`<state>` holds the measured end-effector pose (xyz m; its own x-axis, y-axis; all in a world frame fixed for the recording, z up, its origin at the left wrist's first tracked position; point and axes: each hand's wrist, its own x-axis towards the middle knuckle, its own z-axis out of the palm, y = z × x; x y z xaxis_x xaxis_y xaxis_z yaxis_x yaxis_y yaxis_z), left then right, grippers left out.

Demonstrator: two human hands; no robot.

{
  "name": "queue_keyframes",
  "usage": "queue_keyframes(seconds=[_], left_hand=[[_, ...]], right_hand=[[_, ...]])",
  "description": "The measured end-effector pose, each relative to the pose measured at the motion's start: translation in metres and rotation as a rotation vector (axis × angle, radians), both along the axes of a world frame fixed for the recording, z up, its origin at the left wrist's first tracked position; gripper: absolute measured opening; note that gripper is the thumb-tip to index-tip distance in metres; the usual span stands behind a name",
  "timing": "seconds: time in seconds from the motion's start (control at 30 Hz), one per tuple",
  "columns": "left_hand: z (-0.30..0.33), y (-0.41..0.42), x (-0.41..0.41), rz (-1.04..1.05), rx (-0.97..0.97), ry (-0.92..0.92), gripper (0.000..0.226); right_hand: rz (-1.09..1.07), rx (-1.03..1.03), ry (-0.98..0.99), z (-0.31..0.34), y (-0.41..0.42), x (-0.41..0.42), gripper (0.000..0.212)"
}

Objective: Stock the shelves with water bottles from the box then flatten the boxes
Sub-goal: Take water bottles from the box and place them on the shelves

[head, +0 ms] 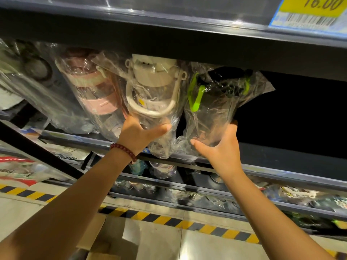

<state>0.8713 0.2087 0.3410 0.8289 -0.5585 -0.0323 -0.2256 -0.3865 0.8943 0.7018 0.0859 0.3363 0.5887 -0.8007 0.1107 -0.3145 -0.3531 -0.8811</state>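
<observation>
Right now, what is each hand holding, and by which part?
Left hand grips the cream-lidded bottle by its lower body; right hand grips the green-strapped bottle near its base, both through plastic wrap.

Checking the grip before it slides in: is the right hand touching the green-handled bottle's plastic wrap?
Touching. The head view shows the right hand with fingers curled round the lower wrap of the green-handled bottle.
</observation>
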Motion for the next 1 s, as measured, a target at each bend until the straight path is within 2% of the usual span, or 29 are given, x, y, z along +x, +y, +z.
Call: queue_keyframes(seconds=[0.03,0.07,0.13,0.23,0.27,0.4,0.43,0.53,0.6,0.7,0.87,1.0], left_hand=[[0.001,0.001,0.0,-0.002,0.007,0.033,0.064],[0.001,0.002,0.0,-0.025,-0.01,0.056,0.063],[0.002,0.002,0.001,-0.065,-0.057,0.101,0.072],[0.009,0.004,-0.001,-0.131,-0.115,0.149,0.048],[0.012,0.005,0.0,-0.152,-0.129,0.161,0.049],[0.031,0.015,-0.006,-0.143,-0.11,0.142,0.095],[0.034,0.018,-0.009,-0.11,-0.091,0.143,0.099],[0.045,0.028,-0.024,-0.036,-0.04,0.132,0.086],[0.052,0.036,-0.035,0.015,-0.031,0.165,0.08],[0.066,0.055,-0.061,0.024,0.048,0.224,0.1],[0.082,0.081,-0.147,-0.385,0.307,-0.089,0.082],[0.092,0.083,-0.228,-0.716,0.307,-0.358,0.078]], right_hand=[[0.001,0.003,-0.007,-0.001,0.001,0.0,0.058],[0.003,0.005,-0.015,-0.001,0.001,0.0,0.058],[0.006,0.005,-0.014,-0.002,0.001,0.0,0.059],[0.013,-0.002,0.045,0.0,-0.001,0.0,0.063],[0.015,0.0,0.068,0.002,-0.002,-0.001,0.065],[0.027,0.032,0.15,0.017,0.0,-0.014,0.067],[0.028,0.03,0.171,0.022,0.001,-0.02,0.068],[0.011,0.02,0.22,0.034,0.011,-0.043,0.086],[-0.003,-0.008,0.282,0.041,0.02,-0.064,0.087],[0.0,-0.119,0.441,0.054,0.039,-0.106,0.078],[-0.018,-0.34,0.63,0.068,0.093,-0.193,0.061],[-0.161,-0.36,0.759,0.072,0.139,-0.263,0.067]])
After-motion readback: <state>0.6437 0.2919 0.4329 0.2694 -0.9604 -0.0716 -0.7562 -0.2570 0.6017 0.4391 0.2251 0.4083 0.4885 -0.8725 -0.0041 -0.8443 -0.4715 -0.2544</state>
